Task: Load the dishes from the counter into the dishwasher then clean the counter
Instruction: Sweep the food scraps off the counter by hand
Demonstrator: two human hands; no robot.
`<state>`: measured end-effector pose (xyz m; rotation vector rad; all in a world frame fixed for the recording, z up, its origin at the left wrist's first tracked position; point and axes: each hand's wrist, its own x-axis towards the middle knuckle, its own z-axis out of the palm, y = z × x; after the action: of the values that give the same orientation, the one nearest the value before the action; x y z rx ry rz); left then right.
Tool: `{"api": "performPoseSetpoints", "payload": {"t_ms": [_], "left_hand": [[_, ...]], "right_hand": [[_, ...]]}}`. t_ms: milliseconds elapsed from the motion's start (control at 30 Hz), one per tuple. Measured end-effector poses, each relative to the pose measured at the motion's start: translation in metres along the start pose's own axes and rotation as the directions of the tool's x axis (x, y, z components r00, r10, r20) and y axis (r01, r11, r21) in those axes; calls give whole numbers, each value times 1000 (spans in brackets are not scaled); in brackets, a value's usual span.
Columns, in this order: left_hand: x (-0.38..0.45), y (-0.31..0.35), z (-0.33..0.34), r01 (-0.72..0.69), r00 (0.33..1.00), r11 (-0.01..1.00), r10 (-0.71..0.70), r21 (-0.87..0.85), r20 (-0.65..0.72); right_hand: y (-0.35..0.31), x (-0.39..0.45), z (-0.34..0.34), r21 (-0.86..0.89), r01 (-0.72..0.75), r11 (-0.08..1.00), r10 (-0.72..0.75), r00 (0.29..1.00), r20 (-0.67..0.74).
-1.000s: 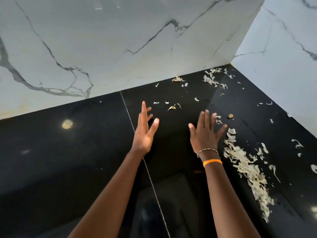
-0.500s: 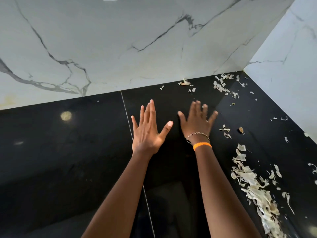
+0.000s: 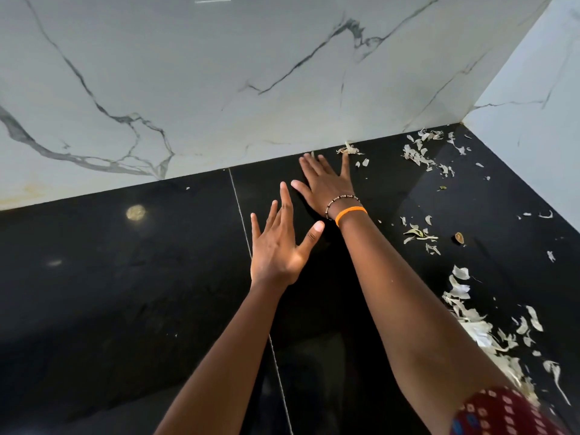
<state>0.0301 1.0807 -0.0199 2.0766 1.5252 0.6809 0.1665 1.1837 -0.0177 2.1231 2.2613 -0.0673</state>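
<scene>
I see my right hand (image 3: 326, 183) stretched flat on the black counter (image 3: 125, 293), fingers straight and spread, their tips at the foot of the marble wall (image 3: 219, 89), the little finger touching a small scrap (image 3: 349, 149) there. My left hand (image 3: 276, 249) is nearer me, fingers straight and apart, holding nothing; I cannot tell whether it touches the counter. Pale peelings (image 3: 470, 321) lie scattered along the right side, with more in the corner (image 3: 420, 152).
</scene>
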Motion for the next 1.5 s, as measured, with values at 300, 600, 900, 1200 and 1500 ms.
{"api": "performPoseSetpoints", "payload": {"t_ms": [300, 600, 900, 1200, 1500], "left_hand": [[0, -1, 1, -10, 1000, 999, 9, 45, 16], [0, -1, 2, -13, 1000, 997, 11, 70, 28], [0, -2, 2, -23, 999, 992, 17, 128, 45], [-5, 4, -1, -200, 975, 966, 180, 166, 128], [-6, 20, 2, -197, 954, 976, 169, 91, 249]], "right_hand": [[23, -11, -10, 39, -435, 900, 437, 894, -104], [48, 6, -1, 79, -367, 927, 365, 930, 29], [51, -125, -13, 22, -743, 669, 740, 669, 72], [34, -145, 8, 29, -395, 918, 394, 919, 34], [41, -307, -11, 279, -706, 651, 749, 657, -86]]}}
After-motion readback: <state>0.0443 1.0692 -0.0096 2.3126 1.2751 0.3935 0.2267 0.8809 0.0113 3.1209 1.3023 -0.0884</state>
